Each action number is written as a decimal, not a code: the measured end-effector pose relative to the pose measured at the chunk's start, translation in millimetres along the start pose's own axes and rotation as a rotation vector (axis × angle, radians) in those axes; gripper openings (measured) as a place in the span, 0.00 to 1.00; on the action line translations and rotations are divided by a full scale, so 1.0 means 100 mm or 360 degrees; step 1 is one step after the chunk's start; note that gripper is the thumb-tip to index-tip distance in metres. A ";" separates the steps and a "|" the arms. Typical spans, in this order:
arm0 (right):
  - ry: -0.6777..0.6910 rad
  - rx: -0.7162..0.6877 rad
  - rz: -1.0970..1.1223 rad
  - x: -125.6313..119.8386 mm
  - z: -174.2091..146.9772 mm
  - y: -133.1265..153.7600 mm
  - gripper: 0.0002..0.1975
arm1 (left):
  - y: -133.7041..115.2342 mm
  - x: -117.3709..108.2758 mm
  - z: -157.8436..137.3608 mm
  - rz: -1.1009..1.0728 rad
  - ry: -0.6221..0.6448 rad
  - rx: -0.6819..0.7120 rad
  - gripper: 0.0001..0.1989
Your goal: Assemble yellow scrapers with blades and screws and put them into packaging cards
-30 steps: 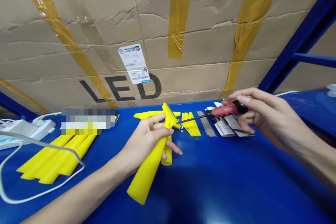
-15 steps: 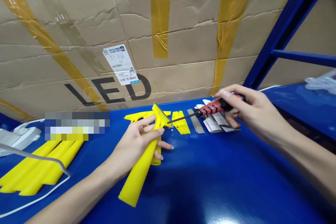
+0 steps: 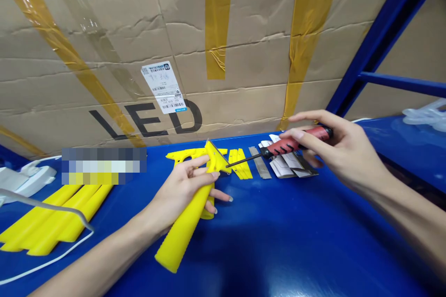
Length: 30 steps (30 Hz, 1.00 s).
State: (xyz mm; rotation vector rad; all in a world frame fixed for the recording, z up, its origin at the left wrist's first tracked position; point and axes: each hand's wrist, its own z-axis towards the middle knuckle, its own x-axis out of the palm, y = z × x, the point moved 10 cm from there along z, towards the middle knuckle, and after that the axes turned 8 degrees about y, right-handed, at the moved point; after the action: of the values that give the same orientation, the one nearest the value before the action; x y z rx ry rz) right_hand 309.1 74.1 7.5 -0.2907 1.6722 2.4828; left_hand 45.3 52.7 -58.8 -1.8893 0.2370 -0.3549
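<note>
My left hand (image 3: 183, 188) is closed around a yellow scraper (image 3: 183, 229), its ribbed handle slanting toward me. A thin metal edge shows along the scraper's wide head. In my right hand (image 3: 336, 146) is a screwdriver (image 3: 296, 141) with a red and black handle, held between thumb and fingers with the index finger raised. The screwdriver's dark shaft points left, and its tip meets the scraper head near the lower corner. Whether the tip sits in a screw is too small to tell. Behind the left hand lies another yellow part (image 3: 183, 154), partly covered.
Small yellow plates (image 3: 240, 164), grey metal strips (image 3: 260, 163) and folded white papers (image 3: 287, 164) lie along the back of the blue table (image 3: 278, 250). Several yellow handles (image 3: 62, 222) and a white cable (image 3: 62, 254) are at left. A large cardboard box (image 3: 251, 93) stands behind.
My right fingers have loosened and shifted along the screwdriver, the index finger lifting off, and the handle looks turned. The scraper stays in my left hand. The view has moved slightly.
</note>
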 end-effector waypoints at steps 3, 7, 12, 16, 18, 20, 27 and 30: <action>0.0070 -0.0070 0.0116 0.05 -0.01 0.03 0.23 | 0.01 0.00 0.01 0.0015 0.0020 -0.0002 0.29; 0.0032 -0.0024 0.0078 0.05 -0.03 0.02 0.18 | 0.01 -0.03 0.03 0.0029 0.0021 -0.0006 0.31; 0.0023 -0.0003 0.0116 0.05 -0.03 0.03 0.15 | 0.01 -0.01 0.04 0.0043 0.0073 -0.0012 0.26; 0.0024 -0.0122 0.0100 0.06 -0.03 0.12 0.18 | 0.01 0.04 0.05 0.0054 0.0159 0.0000 0.16; 0.0023 -0.0058 0.0033 0.06 -0.02 0.09 0.16 | 0.00 0.04 0.05 0.0053 0.0161 0.0007 0.15; -0.0005 -0.0017 -0.0060 0.04 -0.02 0.07 0.15 | 0.01 0.03 0.06 0.0037 0.0137 0.0010 0.17; 0.0065 0.0013 0.0049 0.07 -0.03 0.07 0.16 | -0.01 0.01 0.06 -0.0018 0.0096 0.0005 0.20; 0.0057 -0.0075 0.0105 0.06 -0.04 0.14 0.20 | -0.02 0.02 0.05 -0.0059 0.0101 0.0004 0.20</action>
State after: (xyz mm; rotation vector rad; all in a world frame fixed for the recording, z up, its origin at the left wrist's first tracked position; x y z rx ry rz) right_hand 300.5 65.3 17.7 -0.2913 1.6646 2.5830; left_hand 49.0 57.0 -58.3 -1.8837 0.2441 -0.4409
